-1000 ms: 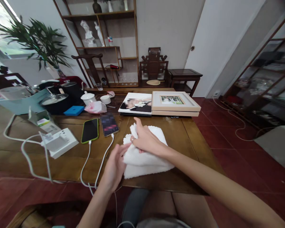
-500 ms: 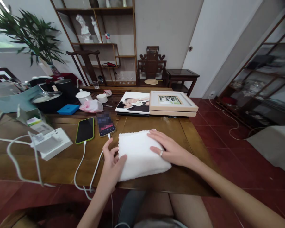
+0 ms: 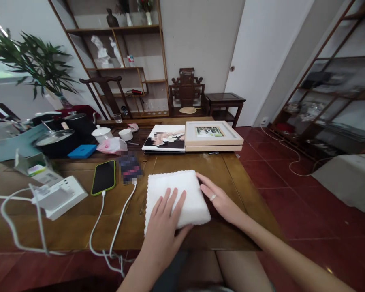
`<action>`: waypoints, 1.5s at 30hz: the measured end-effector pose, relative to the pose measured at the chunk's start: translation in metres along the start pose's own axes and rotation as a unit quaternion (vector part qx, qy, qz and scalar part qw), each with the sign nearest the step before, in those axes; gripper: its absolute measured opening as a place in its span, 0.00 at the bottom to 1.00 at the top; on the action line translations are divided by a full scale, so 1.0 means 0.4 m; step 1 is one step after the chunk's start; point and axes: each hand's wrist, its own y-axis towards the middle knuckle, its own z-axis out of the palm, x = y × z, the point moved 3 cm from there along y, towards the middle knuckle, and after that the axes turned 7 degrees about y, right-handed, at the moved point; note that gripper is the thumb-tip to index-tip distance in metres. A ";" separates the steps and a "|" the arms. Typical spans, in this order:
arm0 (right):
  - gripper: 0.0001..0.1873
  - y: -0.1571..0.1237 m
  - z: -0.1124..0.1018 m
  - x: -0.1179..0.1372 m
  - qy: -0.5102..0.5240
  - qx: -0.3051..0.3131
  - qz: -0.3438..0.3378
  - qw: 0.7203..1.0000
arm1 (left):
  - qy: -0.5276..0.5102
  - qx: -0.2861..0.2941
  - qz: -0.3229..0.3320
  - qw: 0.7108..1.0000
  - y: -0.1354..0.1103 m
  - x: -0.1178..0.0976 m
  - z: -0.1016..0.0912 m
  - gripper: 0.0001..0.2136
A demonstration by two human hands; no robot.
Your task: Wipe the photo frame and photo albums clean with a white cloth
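Note:
A folded white towel [image 3: 182, 182] with a scalloped edge lies on the wooden table [image 3: 225, 227] in front of me. My left hand [image 3: 167, 219] rests flat on its near part, fingers apart, thumb by the front edge. Along the towel's right edge lies my right hand [image 3: 220, 198], with a ring on one finger; its fingers are stretched out against the side. Left of the towel are a phone in a green case [image 3: 104, 177] and a second, blurred-out phone [image 3: 130, 167], each with a white cable plugged in.
Behind the towel lie a photo album [image 3: 164, 140] and a framed picture [image 3: 214, 136]. An opened white box [image 3: 65, 196] with looping cables sits at the left. Farther back are a blue box [image 3: 82, 151], a pink plastic bag [image 3: 112, 144], a white teapot [image 3: 102, 133] and dark pots [image 3: 56, 140].
My left hand has moved from the towel's left edge onto its top. My right hand has slid off the top to the right edge. The view has shifted slightly.

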 end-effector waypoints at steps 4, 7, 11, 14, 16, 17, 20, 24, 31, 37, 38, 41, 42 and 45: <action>0.12 -0.117 0.003 0.011 0.102 -0.141 -0.013 0.985 | 0.003 -0.018 -0.014 1.000 0.005 0.006 0.025 0.26; 0.09 -0.186 0.039 0.005 0.075 -0.130 0.000 0.989 | 0.000 -0.031 -0.059 0.998 0.022 -0.008 0.039 0.24; 0.17 -0.191 0.062 -0.006 0.094 -0.120 0.035 0.988 | 0.005 -0.035 -0.128 0.991 0.054 -0.048 0.057 0.22; 0.20 -0.165 0.061 -0.002 0.160 -0.142 0.057 0.975 | 0.003 -0.048 -0.156 0.987 0.070 -0.073 0.063 0.21; 0.23 -0.145 0.067 0.002 0.223 -0.133 0.096 0.961 | 0.003 -0.058 -0.172 0.983 0.073 -0.081 0.066 0.21; 0.23 -0.135 0.073 0.006 0.268 -0.118 0.109 0.950 | 0.004 -0.063 -0.177 0.982 0.073 -0.082 0.067 0.21; 0.20 -0.098 0.097 0.018 0.408 -0.087 0.101 0.903 | 0.010 -0.080 -0.182 0.980 0.069 -0.080 0.071 0.21; 0.19 -0.047 0.126 0.019 0.467 -0.118 0.124 0.867 | 0.004 -0.096 -0.170 0.981 0.067 -0.073 0.079 0.21; 0.21 0.016 0.091 0.029 0.336 -0.232 0.099 0.907 | -0.103 -0.115 -0.157 0.975 0.060 -0.095 0.046 0.20; 0.20 -0.002 -0.064 0.091 0.180 -0.212 0.029 0.960 | -0.257 -0.186 -0.181 0.931 0.063 -0.047 -0.075 0.27; 0.19 -0.013 -0.084 0.110 0.154 -0.180 0.027 0.971 | -0.265 -0.221 -0.211 0.914 0.066 -0.031 -0.096 0.32; 0.21 -0.046 -0.119 0.155 0.150 -0.098 0.040 0.983 | -0.425 -0.137 -0.253 0.858 0.085 -0.013 -0.111 0.39; 0.21 -0.056 -0.127 0.162 0.157 -0.085 0.042 0.983 | -0.482 -0.080 -0.264 0.832 0.091 -0.018 -0.104 0.37; 0.25 -0.075 -0.145 0.149 0.162 -0.074 0.056 0.983 | -0.547 0.012 -0.279 0.789 0.112 -0.043 -0.077 0.28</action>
